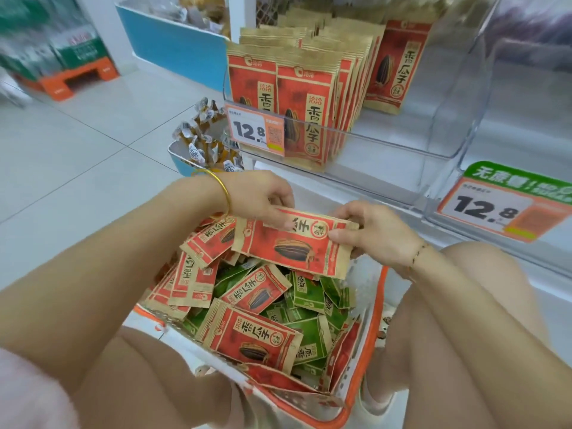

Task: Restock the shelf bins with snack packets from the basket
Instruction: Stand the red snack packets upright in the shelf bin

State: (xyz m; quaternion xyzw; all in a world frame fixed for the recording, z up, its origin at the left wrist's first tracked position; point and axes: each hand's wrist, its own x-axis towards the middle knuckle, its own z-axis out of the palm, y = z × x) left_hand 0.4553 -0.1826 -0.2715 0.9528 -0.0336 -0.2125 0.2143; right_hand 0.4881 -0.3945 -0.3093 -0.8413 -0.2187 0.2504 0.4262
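1. Red packet (294,243) held flat over the basket (378,308), just near of the clear bin (402,144); pinched at its far edge by the left hand (260,196), at its right end by the right hand (371,233).
2. Probably light, crinkly, floppy; likely to sag from one corner.
3. Best gripped at opposite edges; stood upright beside the stocked rows (305,109) at the bin's left.

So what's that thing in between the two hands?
In the head view, a red snack packet spans the gap. The left hand pinches its top edge and the right hand grips its end, above the basket.
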